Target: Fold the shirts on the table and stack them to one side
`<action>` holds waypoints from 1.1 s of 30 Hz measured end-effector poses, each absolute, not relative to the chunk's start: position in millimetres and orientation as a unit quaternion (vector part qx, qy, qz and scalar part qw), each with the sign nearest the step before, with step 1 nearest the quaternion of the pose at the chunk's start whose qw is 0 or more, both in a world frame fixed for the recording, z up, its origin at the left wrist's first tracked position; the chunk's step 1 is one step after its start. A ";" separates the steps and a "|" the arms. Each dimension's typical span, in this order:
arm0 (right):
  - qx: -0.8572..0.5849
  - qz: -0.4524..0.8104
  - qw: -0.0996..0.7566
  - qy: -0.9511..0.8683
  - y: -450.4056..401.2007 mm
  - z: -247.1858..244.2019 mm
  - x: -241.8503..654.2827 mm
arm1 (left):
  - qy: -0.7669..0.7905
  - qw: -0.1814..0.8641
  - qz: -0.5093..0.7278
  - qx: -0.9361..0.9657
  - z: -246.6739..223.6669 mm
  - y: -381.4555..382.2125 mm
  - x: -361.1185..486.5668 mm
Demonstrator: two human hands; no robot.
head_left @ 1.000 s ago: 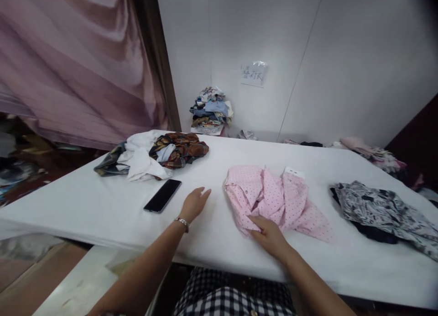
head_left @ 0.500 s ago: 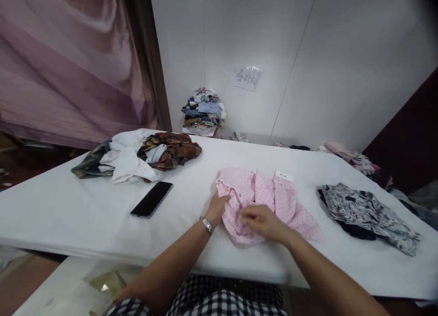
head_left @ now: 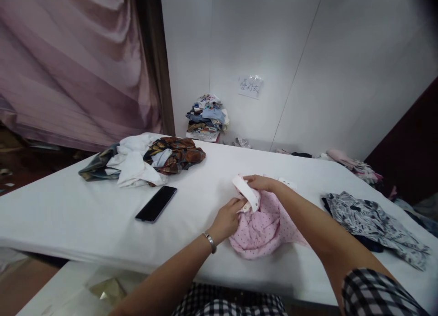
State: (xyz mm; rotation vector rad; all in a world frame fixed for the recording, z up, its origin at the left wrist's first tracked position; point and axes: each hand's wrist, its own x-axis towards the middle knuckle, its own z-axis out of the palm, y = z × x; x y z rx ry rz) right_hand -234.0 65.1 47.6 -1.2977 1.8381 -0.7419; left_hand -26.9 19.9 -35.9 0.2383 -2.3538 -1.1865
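A pink dotted shirt (head_left: 262, 229) lies bunched on the white table in front of me. One white band of it (head_left: 247, 192), a cuff or collar with small buttons, is raised and slants between my hands. My left hand (head_left: 227, 219) pinches the shirt at the band's lower left edge. At the band's upper end, my right hand (head_left: 260, 182) has its fingers curled onto the fabric; its fingertips are partly hidden. Another white part with buttons (head_left: 287, 183) shows beyond my right wrist.
A black phone (head_left: 156, 204) lies on the table (head_left: 191, 206) to the left. Behind it is a heap of white and brown patterned clothes (head_left: 137, 163). A black-and-white printed garment (head_left: 371, 220) lies at the right. Stacked clothes (head_left: 207, 117) stand by the wall.
My right hand has moved up and away from me to the shirt's far side. The white band has come up between my hands, and the shirt is bunched more tightly.
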 end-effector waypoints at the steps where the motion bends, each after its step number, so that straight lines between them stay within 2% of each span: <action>1: -0.532 -0.271 0.361 0.717 67.9 47.3 -232.5 | -0.849 0.250 -0.455 0.101 -37.5 18.7 -26.0; 4: -0.557 -0.277 0.296 0.725 77.2 56.0 -234.2 | -0.774 0.252 -0.566 0.133 -36.5 18.1 -24.9; 9: -0.463 -0.453 0.233 0.725 82.0 101.1 -255.5 | -0.561 0.184 -0.805 0.066 -17.3 16.6 -30.0; 13: -0.424 -0.599 0.161 0.660 78.4 144.8 -274.6 | -0.494 0.074 -0.862 0.081 -12.9 8.5 -41.8; 15: -0.436 -0.624 0.114 0.638 78.3 162.6 -280.1 | -0.520 0.063 -0.846 0.098 -16.7 5.5 -50.8; 19: -0.466 -0.619 0.043 0.630 81.8 184.1 -281.5 | -0.651 0.151 -0.730 0.144 -24.0 6.6 -69.8; 21: -0.468 -0.624 0.022 0.626 84.1 188.5 -279.5 | -0.680 0.161 -0.694 0.174 -25.7 9.8 -75.3; 26: -0.459 -0.628 0.015 0.628 93.5 192.7 -280.2 | -0.630 0.084 -0.751 0.178 -23.4 8.3 -71.8; 28: -0.447 -0.633 0.015 0.632 100.5 193.3 -285.1 | -0.648 0.131 -0.722 0.206 -16.1 -5.6 -67.9; 33: -0.388 -0.649 0.019 0.654 123.1 186.8 -298.2 | -0.736 0.336 -0.492 0.323 28.5 -62.3 -60.3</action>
